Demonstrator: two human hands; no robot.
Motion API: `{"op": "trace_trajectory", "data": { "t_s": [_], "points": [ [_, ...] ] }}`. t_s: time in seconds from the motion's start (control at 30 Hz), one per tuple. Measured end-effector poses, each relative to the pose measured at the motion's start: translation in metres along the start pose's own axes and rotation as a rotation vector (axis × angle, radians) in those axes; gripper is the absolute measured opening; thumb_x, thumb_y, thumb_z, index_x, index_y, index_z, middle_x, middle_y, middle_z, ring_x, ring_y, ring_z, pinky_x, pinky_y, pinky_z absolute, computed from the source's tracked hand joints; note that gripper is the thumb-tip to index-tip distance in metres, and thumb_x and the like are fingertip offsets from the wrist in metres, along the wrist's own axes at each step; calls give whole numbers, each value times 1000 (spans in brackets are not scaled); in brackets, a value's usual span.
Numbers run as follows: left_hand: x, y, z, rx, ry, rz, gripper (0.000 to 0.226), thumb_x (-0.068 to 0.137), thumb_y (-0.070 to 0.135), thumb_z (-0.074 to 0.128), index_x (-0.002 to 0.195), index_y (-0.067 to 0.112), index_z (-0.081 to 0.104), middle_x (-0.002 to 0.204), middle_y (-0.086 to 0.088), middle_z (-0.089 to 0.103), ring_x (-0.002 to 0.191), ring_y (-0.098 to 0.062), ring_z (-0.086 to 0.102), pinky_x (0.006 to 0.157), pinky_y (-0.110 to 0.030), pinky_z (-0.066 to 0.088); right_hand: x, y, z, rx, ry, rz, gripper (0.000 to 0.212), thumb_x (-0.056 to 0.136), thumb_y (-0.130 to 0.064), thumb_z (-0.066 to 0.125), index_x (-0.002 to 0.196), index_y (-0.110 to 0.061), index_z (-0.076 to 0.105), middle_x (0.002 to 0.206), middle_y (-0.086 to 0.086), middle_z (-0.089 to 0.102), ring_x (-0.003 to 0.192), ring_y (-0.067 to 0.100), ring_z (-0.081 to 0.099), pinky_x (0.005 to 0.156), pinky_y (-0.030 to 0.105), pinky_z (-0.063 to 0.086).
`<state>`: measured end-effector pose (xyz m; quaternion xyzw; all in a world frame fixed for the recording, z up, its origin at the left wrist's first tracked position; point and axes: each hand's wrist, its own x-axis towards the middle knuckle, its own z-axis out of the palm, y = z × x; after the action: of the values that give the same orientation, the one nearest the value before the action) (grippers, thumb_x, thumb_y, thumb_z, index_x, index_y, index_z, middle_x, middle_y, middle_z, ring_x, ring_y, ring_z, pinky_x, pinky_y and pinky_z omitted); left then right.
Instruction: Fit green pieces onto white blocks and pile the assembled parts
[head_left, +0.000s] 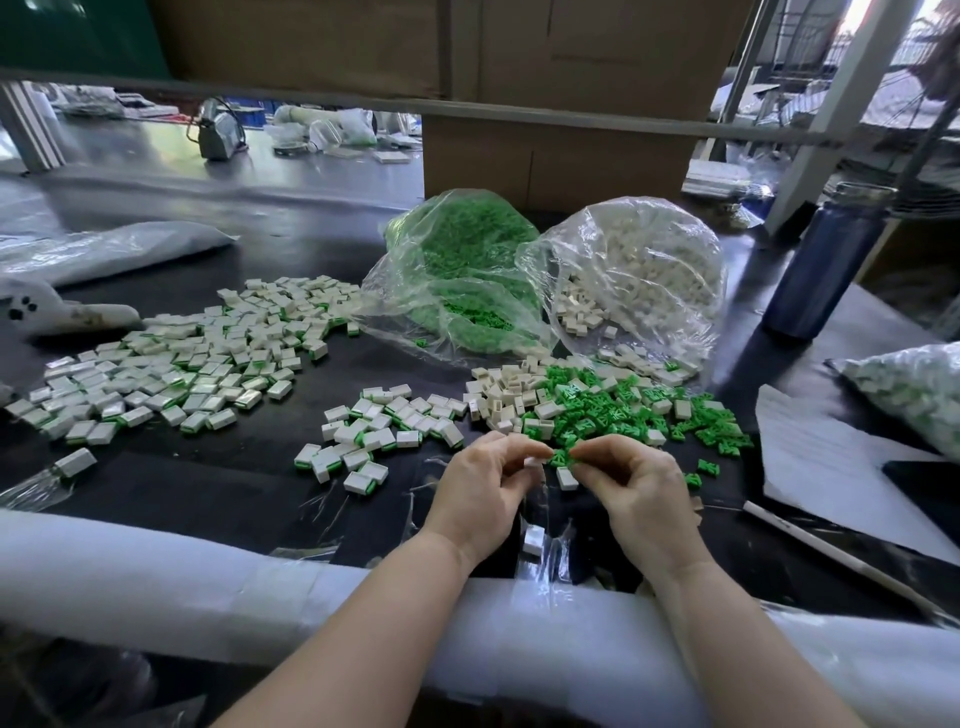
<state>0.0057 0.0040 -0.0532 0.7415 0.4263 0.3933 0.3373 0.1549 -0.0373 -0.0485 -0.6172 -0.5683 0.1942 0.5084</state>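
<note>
Both hands (558, 470) | pinching green piece (560, 457) between fingertips

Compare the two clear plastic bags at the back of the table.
The left bag holds green pieces; the right bag holds white blocks. The left bag lies lower and flatter; the right bag bulges taller. Both are clear plastic, open toward the person, and spill pieces onto the table.
</note>
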Motion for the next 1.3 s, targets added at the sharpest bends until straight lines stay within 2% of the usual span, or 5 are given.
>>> {"op": "trace_trajectory", "data": {
  "t_s": [0.17,0.33,0.77,0.97,1.3],
  "points": [
    [2,-2,1,-101,-23,-79,10,83,15,69,90,21,70,85,5,71,79,-4,65,80,-16,51,1,-1,0,170,-10,83,23,76,3,71,74,-16,60,69,-2,65,64,12,67,62,24,56],
    [2,-2,2,-120,-78,-100,6,85,16,66,85,22,65,83,2,70,81,-11,66,81,-24,53,1,-2,-1,282,-38,117,23,77,4,70,79,-19,69,69,-1,69,66,5,64,63,17,54],
    [3,-4,2,-148,-119,-117,10,85,13,66,84,22,65,81,-2,69,78,-15,65,80,-26,53,0,-3,0,273,-139,114,20,78,5,68,69,-13,68,60,-6,66,59,2,60,56,14,48],
    [3,-2,0,-127,-111,-93,12,85,14,65,95,16,72,86,8,69,82,-1,63,80,-8,46,0,0,1,270,-143,123,26,79,6,68,69,-19,69,63,-2,68,59,5,61,55,15,48],
    [3,-3,2,-71,-114,-107,11,84,11,66,92,15,74,84,7,69,86,-7,65,87,-21,49,2,1,2,241,-168,154,22,72,9,72,70,-12,64,59,-1,62,56,7,56,56,18,47]
  ]
}}
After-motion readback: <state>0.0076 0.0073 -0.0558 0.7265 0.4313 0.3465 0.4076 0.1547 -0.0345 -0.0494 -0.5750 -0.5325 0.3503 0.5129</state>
